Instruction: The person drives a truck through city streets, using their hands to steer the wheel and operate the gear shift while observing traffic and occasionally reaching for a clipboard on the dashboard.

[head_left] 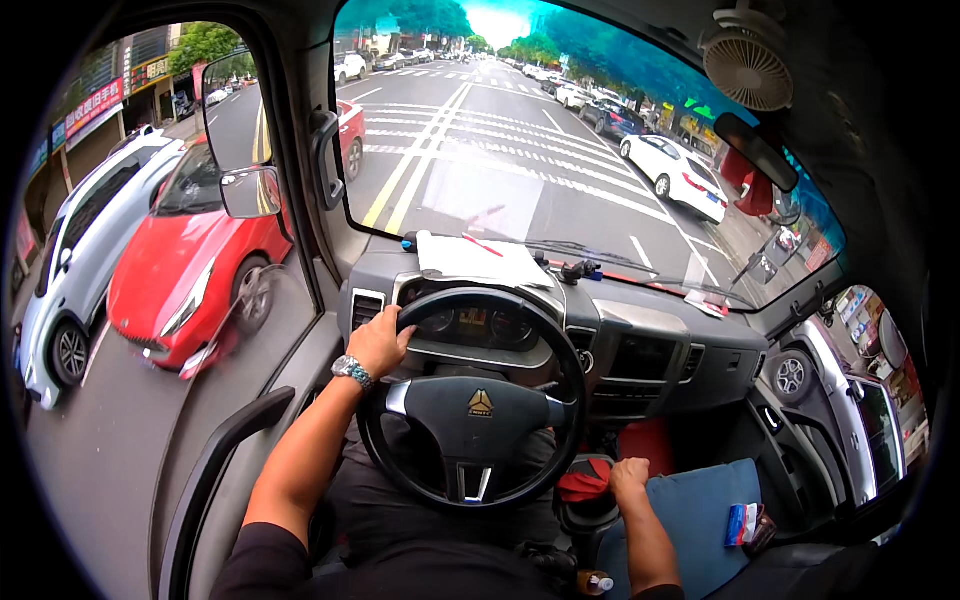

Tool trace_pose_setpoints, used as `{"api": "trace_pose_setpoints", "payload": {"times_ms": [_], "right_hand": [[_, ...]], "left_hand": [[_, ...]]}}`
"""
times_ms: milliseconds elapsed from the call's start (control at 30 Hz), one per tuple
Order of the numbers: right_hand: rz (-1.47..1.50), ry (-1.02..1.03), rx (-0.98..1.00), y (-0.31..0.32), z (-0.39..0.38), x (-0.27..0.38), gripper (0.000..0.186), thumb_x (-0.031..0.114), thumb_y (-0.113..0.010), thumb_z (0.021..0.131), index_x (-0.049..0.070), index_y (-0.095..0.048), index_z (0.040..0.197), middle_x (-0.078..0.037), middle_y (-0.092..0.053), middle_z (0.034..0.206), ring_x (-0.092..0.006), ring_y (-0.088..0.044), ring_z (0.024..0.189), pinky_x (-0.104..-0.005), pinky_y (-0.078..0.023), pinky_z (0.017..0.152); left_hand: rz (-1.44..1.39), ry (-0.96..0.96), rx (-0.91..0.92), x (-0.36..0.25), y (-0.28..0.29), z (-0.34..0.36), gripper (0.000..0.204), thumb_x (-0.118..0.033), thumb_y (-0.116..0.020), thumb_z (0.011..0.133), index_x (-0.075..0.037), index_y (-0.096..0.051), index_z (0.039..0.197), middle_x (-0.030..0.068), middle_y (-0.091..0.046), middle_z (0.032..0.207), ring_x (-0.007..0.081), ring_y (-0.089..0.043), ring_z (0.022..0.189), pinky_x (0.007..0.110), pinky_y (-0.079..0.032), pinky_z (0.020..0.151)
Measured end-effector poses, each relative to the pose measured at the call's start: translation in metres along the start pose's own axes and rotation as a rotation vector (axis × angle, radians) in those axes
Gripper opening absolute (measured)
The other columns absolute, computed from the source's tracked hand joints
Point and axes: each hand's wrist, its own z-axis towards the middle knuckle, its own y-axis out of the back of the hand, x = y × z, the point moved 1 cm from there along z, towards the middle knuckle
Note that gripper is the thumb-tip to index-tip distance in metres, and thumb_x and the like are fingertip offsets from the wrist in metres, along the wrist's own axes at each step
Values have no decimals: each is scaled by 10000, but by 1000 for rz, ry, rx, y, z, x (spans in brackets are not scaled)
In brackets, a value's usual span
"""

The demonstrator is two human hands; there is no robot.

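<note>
My left hand [383,342], with a metal watch at the wrist, grips the upper left of the black steering wheel [543,325]. My right hand [628,478] is low to the right of the wheel, fingers curled, beside a red cloth [583,485] over the centre console; what is under its fingers is unclear. Papers [478,258] with a red pen lie on the dashboard above the instrument display [472,320]. A blue seat cushion [700,510] lies under the right forearm, with a small blue-and-white packet [742,524] on it.
Through the windscreen a marked road [470,150] runs ahead, with parked cars including a white one [672,175] along the right. A red car [180,270] and a white car [80,270] are close outside the left window. A fan [748,68] hangs at upper right.
</note>
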Motion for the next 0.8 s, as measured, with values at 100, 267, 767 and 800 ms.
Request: {"api": "trace_pose_setpoints", "payload": {"times_ms": [100, 267, 767, 800], "right_hand": [[4, -11, 16, 0, 22, 2, 243, 317, -659, 956, 223, -847, 1077, -2, -824, 1104, -200, -783, 1046, -378, -557, 761], [22, -9, 67, 7, 32, -1, 276, 284, -599, 1007, 213, -846, 1107, -13, -817, 1132, -227, -765, 1078, -408, -543, 775], [62, -70, -121, -20, -65, 4, 500, 578, -568, 1005, 170, -858, 995, -46, -815, 1026, -254, -691, 1093, -429, -440, 970], [72, -88, -118, -25, -57, 6, 503, 582, -570, 1003, 169, -858, 994, -52, -814, 1036, -256, -691, 1081, -430, -440, 971]], "left_hand": [[32, -44, 10, -3, -2, 9, 449, -410, -652, 1021, -56, -598, 1291, 229, -749, 1108, 455, -726, 969, 561, -571, 844], [2, -79, 17, -4, -3, 17, 447, -415, -667, 1010, -64, -606, 1280, 231, -750, 1098, 450, -724, 997, 548, -567, 878], [-9, -24, 71, -18, 5, 14, 482, -404, -656, 1012, -47, -603, 1332, 255, -750, 1117, 461, -719, 1016, 548, -560, 913], [-12, -51, 71, -17, 4, 19, 462, -401, -655, 1013, -47, -608, 1308, 255, -752, 1098, 466, -721, 997, 552, -565, 896]]}}
